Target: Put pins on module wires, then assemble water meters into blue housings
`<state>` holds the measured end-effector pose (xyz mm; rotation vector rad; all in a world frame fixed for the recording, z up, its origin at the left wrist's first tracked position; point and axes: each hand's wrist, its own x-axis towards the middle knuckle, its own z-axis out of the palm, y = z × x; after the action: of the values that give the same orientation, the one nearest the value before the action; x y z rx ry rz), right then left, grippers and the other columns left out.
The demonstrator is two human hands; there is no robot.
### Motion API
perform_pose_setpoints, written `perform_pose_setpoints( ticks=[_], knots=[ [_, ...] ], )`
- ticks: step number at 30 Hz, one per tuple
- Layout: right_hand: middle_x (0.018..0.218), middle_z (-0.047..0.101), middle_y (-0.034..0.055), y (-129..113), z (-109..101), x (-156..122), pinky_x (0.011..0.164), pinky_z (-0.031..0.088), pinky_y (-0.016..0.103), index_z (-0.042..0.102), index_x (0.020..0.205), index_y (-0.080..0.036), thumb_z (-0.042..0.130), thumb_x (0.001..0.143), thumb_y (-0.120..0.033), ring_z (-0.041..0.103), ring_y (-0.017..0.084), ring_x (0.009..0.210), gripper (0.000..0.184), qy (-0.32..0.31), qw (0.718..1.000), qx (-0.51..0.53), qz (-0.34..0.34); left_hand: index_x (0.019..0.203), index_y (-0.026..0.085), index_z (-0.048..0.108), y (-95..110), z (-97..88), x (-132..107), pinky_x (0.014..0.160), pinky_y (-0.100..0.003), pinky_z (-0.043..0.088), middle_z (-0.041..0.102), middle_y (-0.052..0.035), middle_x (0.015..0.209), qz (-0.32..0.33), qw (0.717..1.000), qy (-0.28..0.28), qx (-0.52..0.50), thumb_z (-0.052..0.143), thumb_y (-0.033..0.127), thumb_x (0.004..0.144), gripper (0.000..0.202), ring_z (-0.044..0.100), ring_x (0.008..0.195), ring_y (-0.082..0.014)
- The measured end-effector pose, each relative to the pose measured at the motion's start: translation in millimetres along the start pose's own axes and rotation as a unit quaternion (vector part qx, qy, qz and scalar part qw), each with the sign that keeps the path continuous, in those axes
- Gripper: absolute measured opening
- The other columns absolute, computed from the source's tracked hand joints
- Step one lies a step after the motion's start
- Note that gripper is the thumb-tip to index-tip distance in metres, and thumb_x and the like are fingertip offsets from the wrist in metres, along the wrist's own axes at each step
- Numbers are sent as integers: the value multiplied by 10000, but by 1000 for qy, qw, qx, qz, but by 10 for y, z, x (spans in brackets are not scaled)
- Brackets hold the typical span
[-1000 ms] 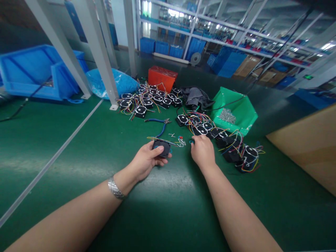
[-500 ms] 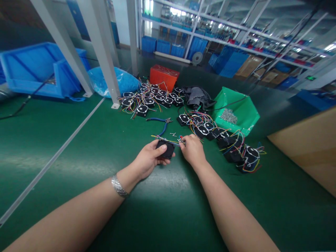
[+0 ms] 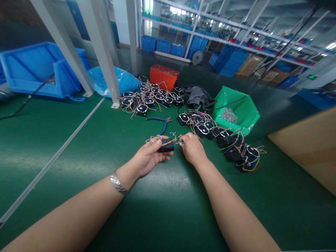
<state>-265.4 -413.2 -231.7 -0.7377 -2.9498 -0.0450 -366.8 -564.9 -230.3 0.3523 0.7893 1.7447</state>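
Observation:
My left hand (image 3: 149,155) is closed around a flat black motor-like unit (image 3: 166,148), thumb on its near left edge. Thin yellow, red, white and blue wires (image 3: 171,141) trail from this unit, some looping over my thumb, others stretching toward the right. My right hand (image 3: 193,148) is pinched just beside it, thumb and forefinger on something small and partly silvery at the wire ends; I cannot make out what. Behind both hands lie blue-handled cutting pliers (image 3: 165,126) and a few small metal pins or screws (image 3: 173,134).
Similar wired black units (image 3: 149,99) form a pile at the back, with another row (image 3: 203,130) on the right. A green bin (image 3: 244,108) holds small metal parts. Also around are a red box (image 3: 165,77), dark cloth (image 3: 198,96), a blue bin (image 3: 31,78) and metal posts (image 3: 101,45).
The black unit has tilted in my left hand, so its edge and wires now face me instead of its flat side. My right hand stays close, pinched, having shifted only slightly.

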Motion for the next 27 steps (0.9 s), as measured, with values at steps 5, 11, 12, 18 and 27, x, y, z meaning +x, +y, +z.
perform_pose_setpoints(
  ticks=[5, 11, 12, 18, 27],
  knots=[
    [840, 516, 69, 11, 30, 8, 733, 368, 271, 555, 796, -156, 472, 804, -186, 473, 178, 813, 88, 4, 1000, 14, -6, 857, 142, 581, 14, -1, 12, 661, -309, 477, 604, -36, 808, 28, 998, 52, 35, 675, 203, 635, 248, 590, 751, -169],
    [833, 526, 88, -17, -15, -19, 759, 366, 297, 536, 769, -139, 422, 810, -160, 470, 184, 828, 123, 98, 991, 94, -15, 912, 148, 559, 5, 11, 4, 692, -240, 449, 602, 5, 781, 41, 992, 104, 53, 706, 59, 539, 411, 568, 724, -108],
    [820, 532, 83, -33, -35, -28, 756, 372, 295, 531, 758, -141, 422, 805, -161, 478, 177, 815, 121, 122, 982, 142, 4, 907, 143, 561, 1, 9, 5, 694, -232, 444, 602, 6, 774, 40, 993, 101, 54, 708, 49, 529, 416, 564, 720, -102],
    [635, 547, 0, -201, -82, -125, 553, 416, 255, 552, 777, -157, 510, 706, -244, 497, 118, 554, 121, 57, 821, 550, 143, 917, 156, 581, -15, -3, 24, 682, -189, 419, 618, 18, 753, 45, 995, 72, 54, 724, 3, 473, 491, 553, 698, -80],
    [641, 598, -8, -272, -86, -161, 607, 472, 273, 517, 765, -167, 551, 676, -231, 570, 122, 581, 115, 92, 730, 655, 173, 974, 174, 584, -2, -19, 13, 729, -230, 422, 640, -6, 811, -2, 998, 42, 50, 722, -12, 474, 552, 573, 736, -106]
  ],
)
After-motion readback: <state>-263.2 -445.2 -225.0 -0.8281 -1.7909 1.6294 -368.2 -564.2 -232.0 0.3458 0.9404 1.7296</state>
